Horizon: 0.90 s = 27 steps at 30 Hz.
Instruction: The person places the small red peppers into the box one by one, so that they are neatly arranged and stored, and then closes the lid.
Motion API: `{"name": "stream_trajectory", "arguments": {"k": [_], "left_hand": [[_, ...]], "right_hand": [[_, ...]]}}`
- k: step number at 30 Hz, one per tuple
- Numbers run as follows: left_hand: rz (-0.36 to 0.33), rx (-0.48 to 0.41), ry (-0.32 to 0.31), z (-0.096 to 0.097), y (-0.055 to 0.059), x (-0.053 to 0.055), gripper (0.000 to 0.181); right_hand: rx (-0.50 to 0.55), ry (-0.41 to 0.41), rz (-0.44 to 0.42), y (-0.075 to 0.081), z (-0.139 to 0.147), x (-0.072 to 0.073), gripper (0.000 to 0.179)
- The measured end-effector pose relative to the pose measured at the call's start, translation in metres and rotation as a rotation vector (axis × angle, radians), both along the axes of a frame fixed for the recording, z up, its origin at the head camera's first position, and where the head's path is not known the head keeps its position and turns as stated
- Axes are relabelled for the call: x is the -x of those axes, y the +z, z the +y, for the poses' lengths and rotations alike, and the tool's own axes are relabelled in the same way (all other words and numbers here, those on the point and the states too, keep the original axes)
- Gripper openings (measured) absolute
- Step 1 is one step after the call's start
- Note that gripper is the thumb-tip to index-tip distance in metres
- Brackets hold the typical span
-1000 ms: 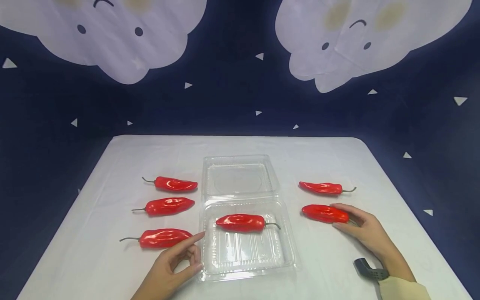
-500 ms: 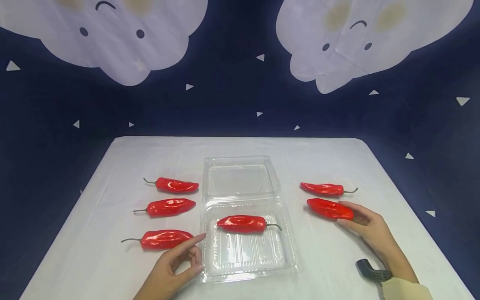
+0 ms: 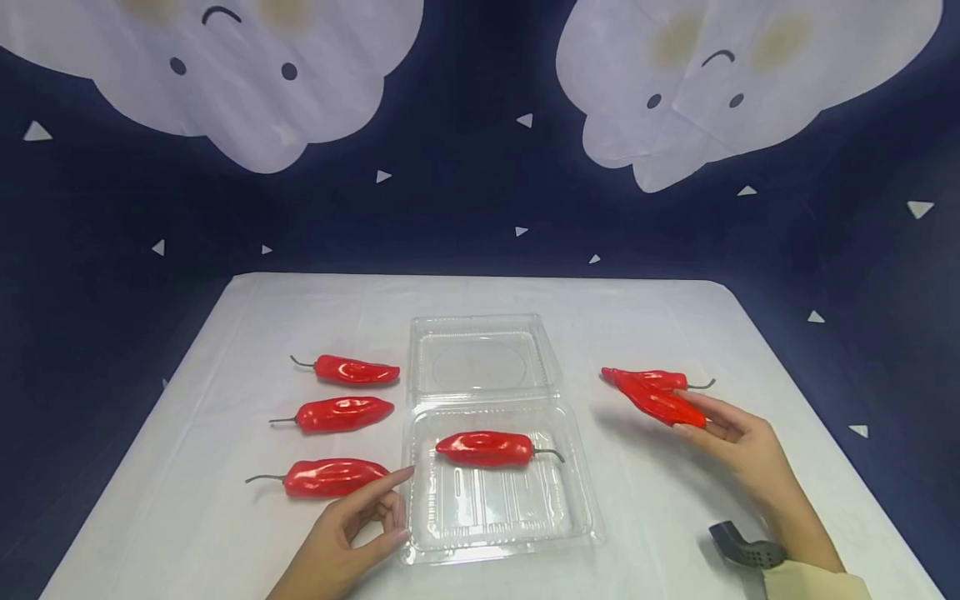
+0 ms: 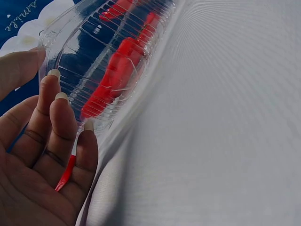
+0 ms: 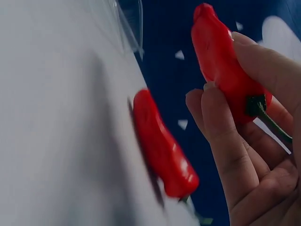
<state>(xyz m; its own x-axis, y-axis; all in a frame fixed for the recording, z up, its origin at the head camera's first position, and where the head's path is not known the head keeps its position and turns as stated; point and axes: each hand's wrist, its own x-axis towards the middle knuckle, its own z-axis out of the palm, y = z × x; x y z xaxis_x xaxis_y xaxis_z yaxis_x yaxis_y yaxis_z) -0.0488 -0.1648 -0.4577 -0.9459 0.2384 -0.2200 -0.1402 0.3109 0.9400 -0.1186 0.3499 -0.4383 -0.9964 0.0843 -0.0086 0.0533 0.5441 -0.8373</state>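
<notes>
My right hand (image 3: 738,450) pinches a red chili pepper (image 3: 656,400) near its stem end, lifted off the table with its tip pointing up and left. In the right wrist view the held pepper (image 5: 218,61) sits between thumb and fingers, its green stem towards the palm. Beneath it lies a second red pepper (image 3: 675,380), partly covered in the head view. My left hand (image 3: 345,533) rests with fingertips against the left edge of a clear plastic clamshell container (image 3: 510,508), its fingers loosely bent. One red pepper (image 3: 487,448) lies inside the base.
Behind the base, the container's hinged lid (image 3: 476,358) lies folded back. Left of it, three red peppers lie in a column: far (image 3: 356,370), middle (image 3: 343,414) and near (image 3: 333,478). A dark blue curtain (image 3: 465,208) with clouds hangs beyond the white table (image 3: 570,304).
The right hand has picked up the nearer right-hand pepper and raised it, tilting it over the pepper behind. The left hand and container stay put; the view shifts slightly.
</notes>
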Motion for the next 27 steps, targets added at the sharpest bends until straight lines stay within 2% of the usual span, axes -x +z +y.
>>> {"name": "stream_trajectory", "arguments": {"k": [8, 11, 14, 19, 24, 27], "left_hand": [[0.028, 0.005, -0.010, -0.001, -0.004, 0.000, 0.066], [0.038, -0.001, -0.011, -0.001, -0.003, 0.000, 0.065], [0.038, -0.012, -0.011, -0.002, -0.001, 0.002, 0.066], [0.050, -0.017, -0.008, -0.004, 0.000, 0.004, 0.065], [0.043, -0.059, -0.039, -0.004, -0.005, 0.001, 0.066], [0.053, -0.090, -0.060, -0.003, -0.007, 0.001, 0.067]], "right_hand": [[-0.014, 0.085, 0.085, 0.032, -0.025, 0.001, 0.062], [0.005, 0.148, 0.136, 0.041, -0.042, 0.001, 0.058], [0.024, 0.245, 0.192, 0.047, -0.063, 0.004, 0.056], [0.043, 0.356, 0.259, 0.048, -0.096, 0.007, 0.053], [0.115, 0.451, 0.227, 0.041, -0.123, 0.003, 0.050], [0.116, 0.492, 0.236, 0.035, -0.137, 0.000, 0.050]]}}
